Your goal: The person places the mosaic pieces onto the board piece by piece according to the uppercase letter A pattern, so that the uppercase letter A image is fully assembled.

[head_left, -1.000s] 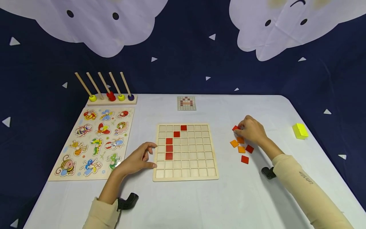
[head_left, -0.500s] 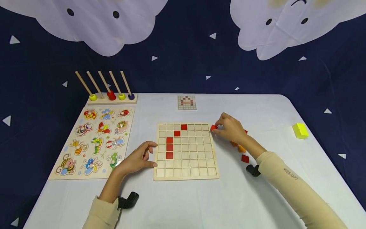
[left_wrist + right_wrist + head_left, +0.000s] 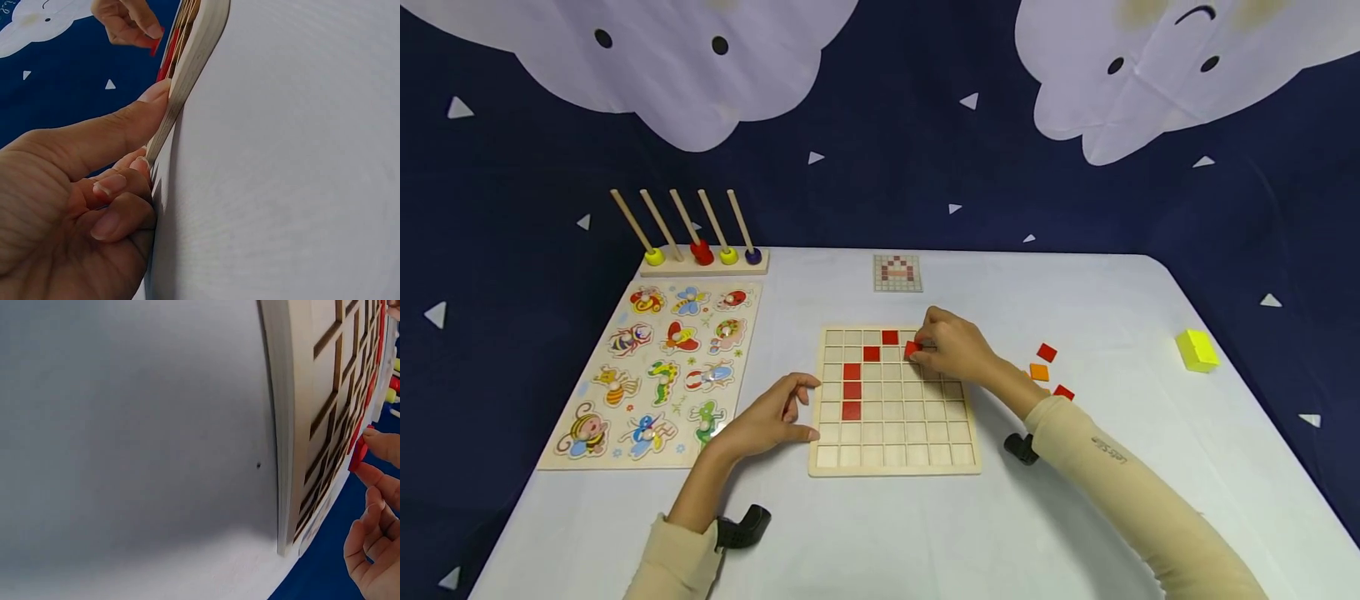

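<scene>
A wooden grid board lies on the white table, with several red square tiles set in its cells at the upper left. Thumb and index finger of my left hand are spread apart and touch the board's left edge; the other fingers bend loosely in the left wrist view. Over the board's upper right part, my right hand pinches a red square tile between thumb and fingertips. From the right wrist view, this tile is tilted; whether it touches the board, I cannot tell.
Loose red tiles and orange tiles lie right of the board, partly behind the right arm. A small pattern card lies behind it. An insect puzzle and a peg stacker stand left; a yellow block sits far right.
The right hand has carried a red tile from the loose pile leftward to above the board's upper right cells. The left hand has stayed at the board's left edge.
</scene>
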The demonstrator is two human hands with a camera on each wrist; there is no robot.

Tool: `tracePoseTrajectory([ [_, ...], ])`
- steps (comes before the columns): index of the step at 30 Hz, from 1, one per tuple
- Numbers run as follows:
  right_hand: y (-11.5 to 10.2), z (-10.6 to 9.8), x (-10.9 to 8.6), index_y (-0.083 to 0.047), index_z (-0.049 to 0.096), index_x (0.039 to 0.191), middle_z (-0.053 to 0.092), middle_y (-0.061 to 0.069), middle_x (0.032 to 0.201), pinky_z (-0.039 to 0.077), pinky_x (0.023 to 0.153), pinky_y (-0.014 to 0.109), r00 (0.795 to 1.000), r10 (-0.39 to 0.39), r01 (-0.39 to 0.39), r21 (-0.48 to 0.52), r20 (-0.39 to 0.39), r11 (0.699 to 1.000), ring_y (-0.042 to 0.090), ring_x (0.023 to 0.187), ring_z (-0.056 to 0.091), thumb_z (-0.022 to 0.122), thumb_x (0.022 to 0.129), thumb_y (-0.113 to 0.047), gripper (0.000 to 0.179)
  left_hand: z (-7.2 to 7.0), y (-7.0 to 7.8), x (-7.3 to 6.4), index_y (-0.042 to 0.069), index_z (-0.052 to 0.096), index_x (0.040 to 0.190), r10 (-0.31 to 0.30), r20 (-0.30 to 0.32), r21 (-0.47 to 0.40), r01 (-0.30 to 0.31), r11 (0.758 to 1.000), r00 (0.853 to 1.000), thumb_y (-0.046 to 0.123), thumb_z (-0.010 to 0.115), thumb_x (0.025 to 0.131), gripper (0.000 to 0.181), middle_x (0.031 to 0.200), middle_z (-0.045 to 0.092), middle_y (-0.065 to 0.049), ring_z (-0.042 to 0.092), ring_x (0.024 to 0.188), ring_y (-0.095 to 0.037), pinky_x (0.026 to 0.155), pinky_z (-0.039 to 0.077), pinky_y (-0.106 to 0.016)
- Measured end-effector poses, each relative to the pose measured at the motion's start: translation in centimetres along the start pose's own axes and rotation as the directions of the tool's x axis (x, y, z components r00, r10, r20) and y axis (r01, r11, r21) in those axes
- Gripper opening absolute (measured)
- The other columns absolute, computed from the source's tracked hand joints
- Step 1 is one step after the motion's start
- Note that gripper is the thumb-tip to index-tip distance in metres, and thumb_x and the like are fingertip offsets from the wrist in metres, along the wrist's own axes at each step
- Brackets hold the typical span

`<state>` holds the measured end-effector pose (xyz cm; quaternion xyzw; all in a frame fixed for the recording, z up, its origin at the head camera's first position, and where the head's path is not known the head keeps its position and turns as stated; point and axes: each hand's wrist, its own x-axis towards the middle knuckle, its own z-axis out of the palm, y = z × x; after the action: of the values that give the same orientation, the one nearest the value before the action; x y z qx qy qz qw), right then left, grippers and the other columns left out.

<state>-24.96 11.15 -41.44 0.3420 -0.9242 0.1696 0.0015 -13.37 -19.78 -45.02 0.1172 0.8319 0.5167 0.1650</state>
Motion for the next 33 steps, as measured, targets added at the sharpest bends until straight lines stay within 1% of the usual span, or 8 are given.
tracePoseTrajectory([
  [4,0.1,0.3,0.1,-0.007,0.078,0.095,0.059,0.004,0.093,0.052,0.070,0.035,1.000,-0.006,0.006,0.013,0.016,1.000,0.016,0.079,0.054,0.080,0.084,-0.023,0.020,0.1,0.2,0.1,-0.001,0.044,0.136,0.001,0.000,0.015,-0.001,1.000,1.000,0.008,0.083,0.077,0.071,0.103,0.045,-0.011,0.038,0.071,-0.011,0.064,0.036,-0.023],
  [9,0.5,0.1,0.4,-0.011,0.076,0.090,0.059,0.002,0.092,0.050,0.072,0.035,0.996,0.048,-0.055,0.091,0.080,0.994,0.016,0.079,0.053,0.079,0.084,-0.023,0.014,0.1,0.4,0.2,-0.001,0.044,0.136,0.006,0.005,0.019,-0.006,1.000,1.000,0.008,0.083,0.077,0.071,0.103,0.045,-0.012,0.038,0.071,-0.011,0.063,0.036,-0.024],
  [12,0.5,0.0,0.6,-0.013,0.075,0.086,0.058,0.001,0.091,0.047,0.070,0.034,0.991,0.073,-0.086,0.110,0.113,0.990,0.016,0.078,0.051,0.079,0.084,-0.024,0.011,0.0,0.4,0.2,-0.001,0.044,0.136,0.007,0.006,0.015,-0.007,1.000,1.000,0.008,0.083,0.078,0.071,0.103,0.044,-0.012,0.038,0.070,-0.011,0.062,0.035,-0.024],
  [18,0.2,-0.3,0.7,-0.013,0.076,0.094,0.056,0.002,0.089,0.044,0.067,0.031,0.991,0.025,-0.032,0.049,0.132,0.998,0.016,0.076,0.049,0.080,0.083,-0.028,0.019,0.0,0.2,0.0,-0.001,0.044,0.136,-0.003,0.004,0.022,0.003,1.000,1.000,0.008,0.083,0.078,0.071,0.103,0.045,-0.012,0.038,0.070,-0.011,0.063,0.036,-0.024],
  [21,0.4,-0.6,0.3,-0.010,0.076,0.101,0.057,0.005,0.092,0.045,0.068,0.032,0.994,0.021,-0.025,0.035,0.111,0.999,0.016,0.077,0.050,0.081,0.083,-0.028,0.026,-0.1,0.1,-0.1,-0.001,0.044,0.136,-0.003,0.006,0.021,0.003,1.000,1.000,0.008,0.083,0.078,0.071,0.103,0.045,-0.012,0.038,0.070,-0.011,0.063,0.036,-0.024],
  [27,3.0,-2.4,-2.4,-0.006,0.075,0.109,0.061,0.010,0.099,0.051,0.074,0.040,0.993,0.119,-0.119,0.027,0.029,0.992,0.021,0.084,0.057,0.079,0.085,-0.027,0.032,-0.2,0.0,-0.2,-0.002,0.043,0.136,0.003,0.015,0.002,-0.003,1.000,1.000,0.008,0.082,0.079,0.070,0.104,0.044,-0.013,0.038,0.071,-0.011,0.062,0.035,-0.025],
  [30,5.1,-3.6,-4.2,-0.005,0.074,0.110,0.061,0.012,0.102,0.052,0.076,0.043,0.980,0.197,-0.197,0.008,0.013,0.980,0.026,0.091,0.061,0.077,0.086,-0.027,0.033,-0.2,-0.1,-0.2,-0.002,0.042,0.137,0.011,0.021,-0.008,-0.010,1.000,1.000,0.008,0.082,0.079,0.071,0.105,0.043,-0.014,0.037,0.071,-0.010,0.062,0.035,-0.025],
  [33,7.2,-4.5,-6.4,-0.003,0.073,0.112,0.060,0.013,0.104,0.052,0.076,0.045,0.961,0.275,-0.275,-0.003,0.014,0.961,0.029,0.094,0.061,0.075,0.088,-0.026,0.033,-0.2,0.0,-0.2,-0.003,0.042,0.136,0.016,0.023,-0.006,-0.016,1.000,1.000,0.008,0.082,0.079,0.071,0.105,0.043,-0.013,0.037,0.071,-0.010,0.063,0.035,-0.025],
])
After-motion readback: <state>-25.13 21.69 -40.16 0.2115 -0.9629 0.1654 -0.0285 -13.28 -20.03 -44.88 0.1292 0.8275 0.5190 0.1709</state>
